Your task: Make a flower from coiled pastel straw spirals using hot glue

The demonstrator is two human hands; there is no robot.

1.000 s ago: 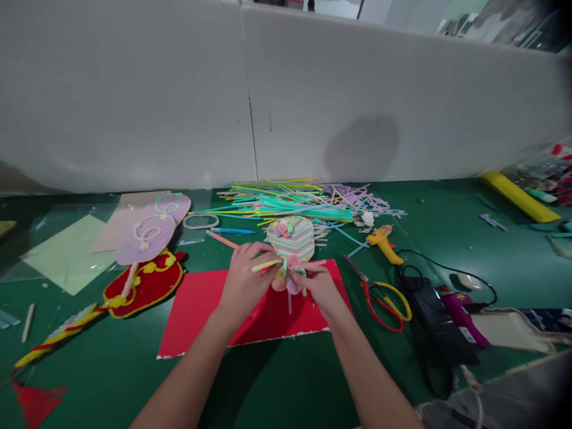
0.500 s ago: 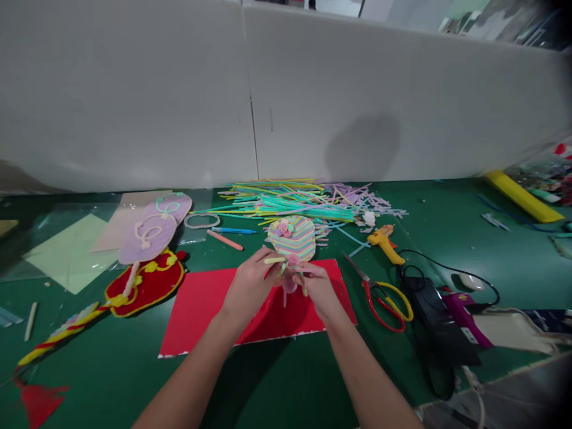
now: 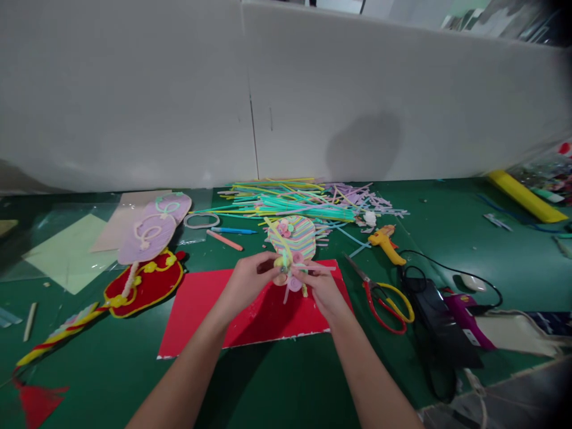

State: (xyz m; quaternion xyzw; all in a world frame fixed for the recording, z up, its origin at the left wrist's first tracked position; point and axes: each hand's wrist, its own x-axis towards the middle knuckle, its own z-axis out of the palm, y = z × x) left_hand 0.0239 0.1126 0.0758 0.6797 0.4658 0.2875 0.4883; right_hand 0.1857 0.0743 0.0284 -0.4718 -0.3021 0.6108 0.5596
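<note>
Between my two hands is a small cluster of curled pastel pipe cleaners (image 3: pixel 295 277), pink, yellow and pale purple, with loose ends sticking out. My left hand (image 3: pixel 251 280) pinches its yellow left side with thumb and fingers. On the other side, my right hand (image 3: pixel 322 289) has its fingers closed on the pink part, where a straight pink end points right. Both hands are held above a red board (image 3: pixel 201 301). Just beyond them lies a round striped piece (image 3: pixel 298 235) with small pink flowers on it.
A pile of pipe cleaners (image 3: pixel 286 205) runs along the wall. To the right are scissors (image 3: pixel 379 301), a yellow glue gun (image 3: pixel 386 243) and a black power bank-like box (image 3: pixel 440 322). At left lie a purple fan-shaped piece (image 3: pixel 152 232) and a red one with yellow trim (image 3: pixel 152 283).
My left hand has shifted slightly and loosened, showing more of the cluster. A yellow pipe cleaner end that pointed left now stands upward. My right hand stays nearly in place.
</note>
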